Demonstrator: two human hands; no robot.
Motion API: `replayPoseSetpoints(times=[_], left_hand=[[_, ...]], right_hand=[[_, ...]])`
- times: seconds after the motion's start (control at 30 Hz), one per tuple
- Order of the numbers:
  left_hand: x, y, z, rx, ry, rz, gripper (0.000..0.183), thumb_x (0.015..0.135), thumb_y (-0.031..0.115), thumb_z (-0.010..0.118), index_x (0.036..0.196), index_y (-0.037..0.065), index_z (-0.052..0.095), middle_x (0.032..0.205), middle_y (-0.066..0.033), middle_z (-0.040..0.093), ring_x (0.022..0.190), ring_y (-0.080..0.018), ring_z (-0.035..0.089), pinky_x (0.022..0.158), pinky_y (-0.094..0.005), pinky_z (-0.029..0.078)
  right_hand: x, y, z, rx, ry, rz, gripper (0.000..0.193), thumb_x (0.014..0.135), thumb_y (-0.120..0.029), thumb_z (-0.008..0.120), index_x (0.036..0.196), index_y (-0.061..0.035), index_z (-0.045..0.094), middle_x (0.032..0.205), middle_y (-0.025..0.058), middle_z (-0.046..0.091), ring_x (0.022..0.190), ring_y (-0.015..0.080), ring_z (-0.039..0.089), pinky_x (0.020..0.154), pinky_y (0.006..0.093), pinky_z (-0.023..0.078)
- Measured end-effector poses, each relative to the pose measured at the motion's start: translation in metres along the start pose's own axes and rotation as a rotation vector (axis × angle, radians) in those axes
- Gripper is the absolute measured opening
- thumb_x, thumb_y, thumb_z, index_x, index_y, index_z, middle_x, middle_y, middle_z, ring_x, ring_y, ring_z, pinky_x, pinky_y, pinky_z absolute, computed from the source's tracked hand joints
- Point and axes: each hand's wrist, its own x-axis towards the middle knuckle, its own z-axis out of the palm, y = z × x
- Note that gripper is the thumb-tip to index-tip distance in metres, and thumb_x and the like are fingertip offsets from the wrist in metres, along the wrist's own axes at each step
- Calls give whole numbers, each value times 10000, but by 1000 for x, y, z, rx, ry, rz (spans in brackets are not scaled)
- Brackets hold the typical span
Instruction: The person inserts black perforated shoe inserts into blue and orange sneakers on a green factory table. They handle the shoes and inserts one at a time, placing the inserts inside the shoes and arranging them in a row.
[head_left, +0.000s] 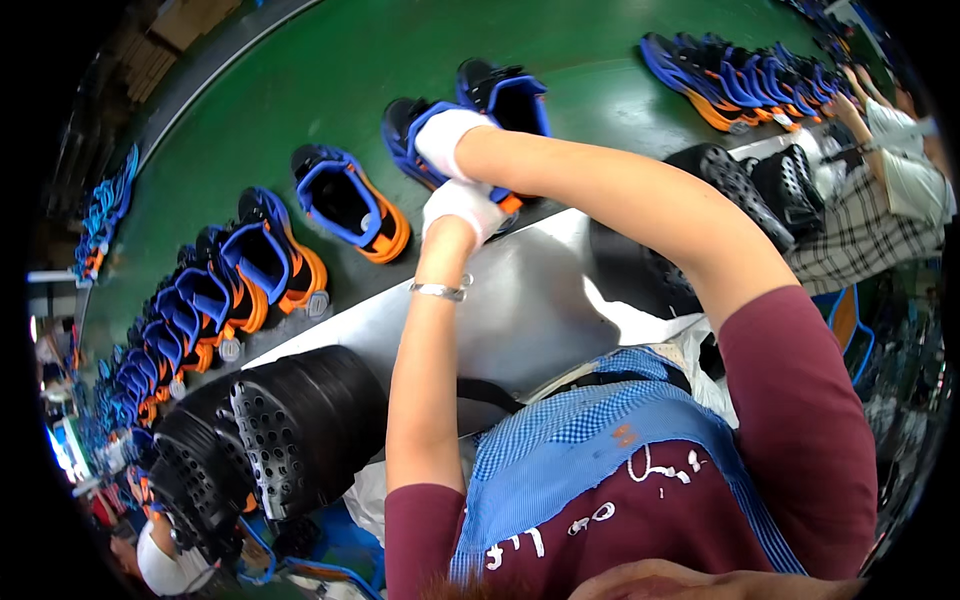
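A black, blue and orange sneaker (401, 125) stands on the green work surface in front of me, its heel toward me. My right hand (450, 138), in a white glove, grips it over the collar and opening, hiding much of the upper. Lower down, at the heel end, my left hand (462, 210) closes on the same sneaker, also white-gloved, with a bracelet at the wrist. Both hands' fingertips are mostly hidden. Just right of them stands a second sneaker (482, 80), partly covered by my right arm. Another matching sneaker (347, 200) stands to the left.
Several matching sneakers (262, 250) line the green surface (330, 60) on the left, and another row (690, 80) stands at the far right. Black perforated shoe forms (275, 440) hang at the near edge, left and right. Other people sit farther along.
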Motion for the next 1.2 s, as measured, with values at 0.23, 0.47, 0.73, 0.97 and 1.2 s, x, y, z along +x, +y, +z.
replayPoseSetpoints(times=[0.23, 0.47, 0.73, 0.97, 1.2], left_hand=[[-20, -19, -10, -29, 247, -34, 373, 831, 369, 595, 987, 37, 664, 1013, -219, 664, 960, -383, 619, 838, -439, 490], [-38, -41, -13, -227, 302, -98, 395, 831, 383, 663, 853, -7, 608, 773, -206, 644, 712, -355, 651, 692, -416, 508], [-63, -43, -15, 68, 533, 11, 498, 814, 277, 676, 1256, 68, 581, 1220, -147, 580, 1094, -340, 585, 934, -384, 473], [-89, -7, -19, 199, 631, -14, 522, 818, 235, 682, 1307, 100, 557, 1378, -142, 481, 1231, -314, 518, 1002, -376, 441], [-92, 7, -17, 151, 720, 35, 489, 816, 225, 695, 1273, 84, 592, 1365, -171, 489, 1238, -333, 507, 1012, -383, 432]], right_hand=[[-108, -2, -85, 301, -4, 47, 345, 809, -325, 598, 1019, -68, 693, 932, 186, 689, 905, 360, 661, 798, 429, 526], [-340, 78, -98, 452, 472, 594, 349, 860, -328, 553, 1060, -74, 685, 934, 152, 700, 855, 277, 681, 800, 383, 530], [-522, 187, 48, 134, 553, 1104, 399, 840, -427, 603, 1003, -75, 695, 1005, 169, 682, 980, 315, 641, 885, 382, 487], [-519, 198, 106, 313, 580, 1195, 499, 803, -376, 665, 1199, -89, 568, 1100, 163, 617, 1088, 317, 578, 968, 380, 445], [-511, 208, 106, 104, 572, 1133, 431, 805, -294, 695, 1164, -87, 576, 1095, 169, 617, 1090, 326, 576, 947, 395, 455]])
